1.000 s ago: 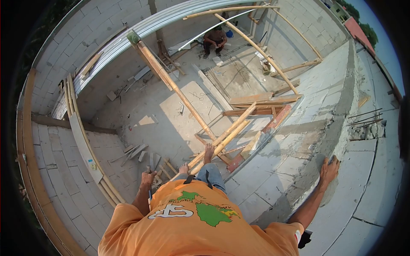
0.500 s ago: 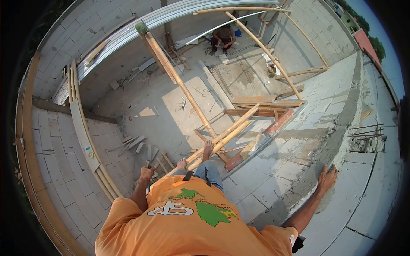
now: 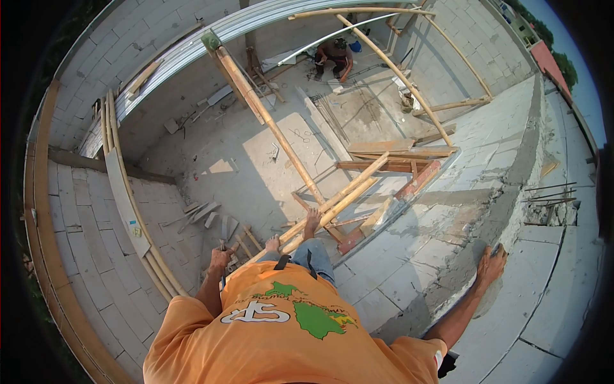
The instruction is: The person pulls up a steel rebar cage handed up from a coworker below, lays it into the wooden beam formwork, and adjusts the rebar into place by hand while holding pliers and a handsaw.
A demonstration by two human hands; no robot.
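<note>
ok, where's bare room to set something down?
Bare: pale blocks between the right hand and the rebar stubs; far below, floor between the long bamboo pole and the scrap pieces. Crowded: below the left hand, around the bare feet on paired poles, and at the stacked timber. Block slope unclear.

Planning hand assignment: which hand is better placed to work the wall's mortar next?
Likely right: the right hand rests on the wall at the mortar. The left hand is well away, on the other side; whether it holds anything is unclear.
</note>
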